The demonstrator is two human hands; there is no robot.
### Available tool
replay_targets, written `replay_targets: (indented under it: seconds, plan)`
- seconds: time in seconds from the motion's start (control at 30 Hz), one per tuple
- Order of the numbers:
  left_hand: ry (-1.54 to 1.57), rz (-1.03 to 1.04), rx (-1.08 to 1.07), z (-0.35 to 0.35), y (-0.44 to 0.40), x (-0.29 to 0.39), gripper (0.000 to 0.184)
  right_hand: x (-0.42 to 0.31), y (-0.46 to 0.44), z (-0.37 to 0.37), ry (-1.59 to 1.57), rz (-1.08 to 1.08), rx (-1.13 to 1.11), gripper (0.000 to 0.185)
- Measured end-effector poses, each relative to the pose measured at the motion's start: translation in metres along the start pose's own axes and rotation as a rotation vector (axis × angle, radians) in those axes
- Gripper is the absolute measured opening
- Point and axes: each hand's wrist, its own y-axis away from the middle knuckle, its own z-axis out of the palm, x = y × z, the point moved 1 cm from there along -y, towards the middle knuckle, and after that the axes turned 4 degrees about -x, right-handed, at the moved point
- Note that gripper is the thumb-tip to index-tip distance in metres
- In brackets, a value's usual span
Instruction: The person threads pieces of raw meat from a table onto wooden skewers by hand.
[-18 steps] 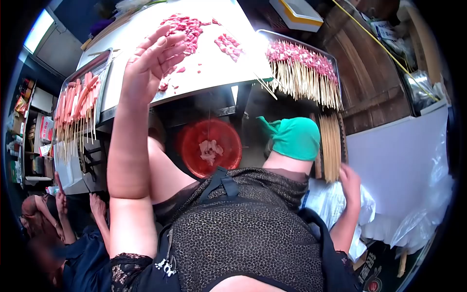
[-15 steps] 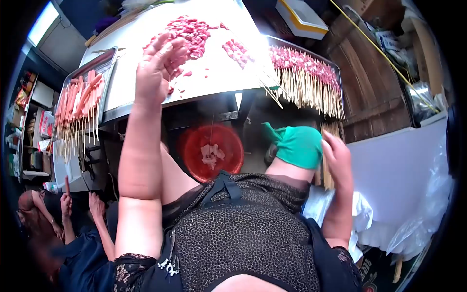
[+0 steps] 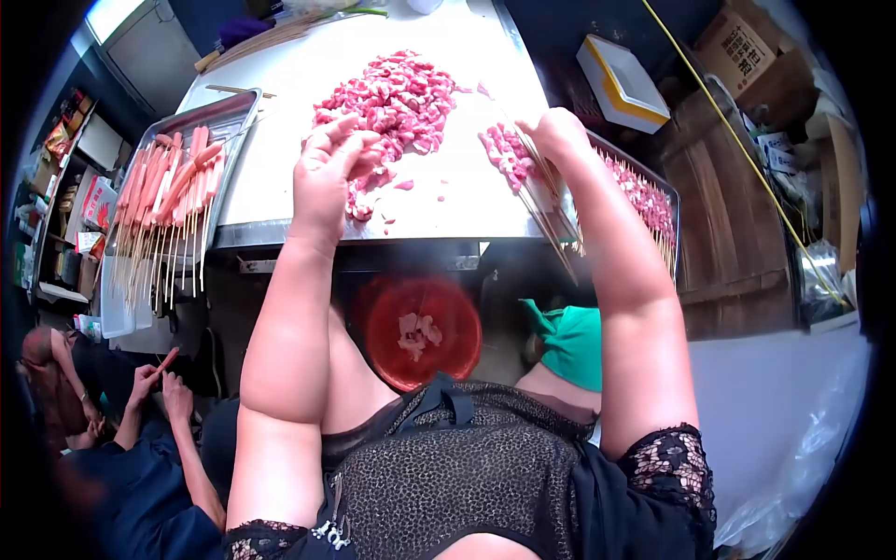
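Observation:
My left hand hovers at the near edge of a pile of diced raw meat on the white tabletop. Its fingers are loosely curled and apart, and nothing shows in them. My right hand is bent down at the table's right side, its fingers closed and partly hidden. Thin bamboo skewers lie under and beside it, and it appears to grip one. Just left of that hand is a small group of meat skewers. A tray of meat skewers is partly behind my right forearm.
A metal tray with pink sausages on sticks stands on the left. Below the table is a red basin. A green cloth covers my knee. At lower left a co-worker's hands hold a sausage.
My right hand has risen from beside my knee to the skewers at the table's right. My left hand's fingers have curled more near the meat. The view has shifted.

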Motion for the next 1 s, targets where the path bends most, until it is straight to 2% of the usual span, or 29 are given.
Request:
replay_targets:
  seconds: [0.1,0.13,0.2,0.27,0.33,0.43,0.47,0.5,0.63,0.73,0.8,0.83,0.9,0.93,0.97,1.0]
  plan:
    - [0.028,-0.028,-0.087,0.009,0.001,0.0,0.029,-0.001,-0.031,0.018,0.07,-0.019,0.058,0.028]
    - [0.031,-0.03,-0.085,0.01,0.001,0.0,0.029,-0.002,-0.033,0.017,0.145,-0.102,0.062,0.021]
    - [0.01,-0.05,-0.109,0.012,0.002,0.001,0.028,-0.006,-0.04,0.018,0.207,-0.091,0.023,0.018]
    - [0.003,-0.033,-0.108,0.013,-0.001,0.002,0.028,-0.008,-0.047,0.019,0.266,-0.082,-0.013,0.018]
    - [-0.013,-0.014,-0.116,0.012,0.0,0.002,0.028,-0.006,-0.05,0.022,0.271,-0.06,0.044,0.019]
    - [-0.01,0.012,-0.116,0.011,0.0,0.005,0.025,-0.005,-0.053,0.017,0.281,0.019,-0.114,0.024]
    - [-0.011,0.014,-0.115,0.009,0.0,0.006,0.025,-0.005,-0.054,0.014,0.242,0.05,-0.202,0.026]
    - [-0.016,0.016,-0.086,0.007,-0.001,0.004,0.025,-0.006,-0.05,0.014,0.243,0.049,-0.198,0.026]
    - [0.018,0.019,-0.037,-0.001,-0.003,0.0,0.025,0.006,-0.047,0.026,0.157,0.047,-0.078,0.027]
    - [-0.048,-0.015,0.003,-0.004,-0.003,-0.002,0.025,0.013,-0.041,0.016,0.028,0.058,-0.083,0.027]
    - [-0.044,-0.012,-0.005,-0.004,-0.003,-0.003,0.025,0.022,-0.046,0.019,-0.074,0.055,0.066,0.027]
    - [-0.041,-0.011,-0.011,-0.003,-0.003,-0.003,0.025,0.023,-0.049,0.02,-0.07,0.056,0.069,0.027]
    - [-0.064,0.001,-0.017,0.0,-0.002,0.0,0.025,0.022,-0.054,0.025,-0.107,-0.093,0.108,0.027]
    - [-0.048,-0.015,-0.03,0.003,-0.001,0.002,0.025,0.017,-0.059,0.032,-0.2,-0.084,0.151,0.025]
    - [-0.033,-0.031,-0.043,0.005,-0.001,0.002,0.025,0.016,-0.063,0.035,-0.118,-0.097,-0.008,0.024]
    - [-0.003,-0.037,-0.064,0.006,-0.001,-0.001,0.025,0.01,-0.059,0.035,-0.061,-0.063,-0.003,0.023]
